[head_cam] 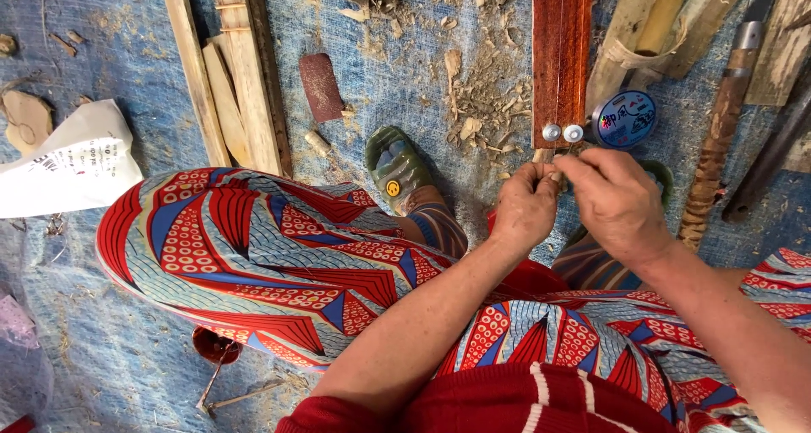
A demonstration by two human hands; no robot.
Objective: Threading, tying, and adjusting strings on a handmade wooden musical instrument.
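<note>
- Reddish-brown wooden board [561, 57] lies on the blue tarp floor [101, 332], its near end just ahead of both hands, with two small metal pegs [563, 133] at that end.
- Left hand [525, 206] is pinched shut, fingers [541, 178] closed on something small and pale right below the pegs; it is too small to name, possibly a fine line.
- Right hand [621, 201] meets it from the other side, fingertips narrowed to a pinch touching the left ones; whether it grips the same bit, I cannot tell.
- Judged step: fine work at the pegged end of the board, thread-like strands seem to run up its face. Any further move here calls for steady, small finger motion close to the pegs.
- Round blue spool [624, 119] sits just beyond the right fingers, touching the board's right edge.
- Further right of the fingers lie bamboo pieces [650, 27] and a bound-handled tool [720, 137], crowding that side.
- Left of the fingers, a green sandal [395, 167] rests on the tarp among wood shavings [481, 87]; past it a sandpaper scrap [321, 87] and wooden slats [241, 70].
- Open room is tight: knees in patterned cloth [253, 247] hem in the near side, the board's end closes the far side.
</note>
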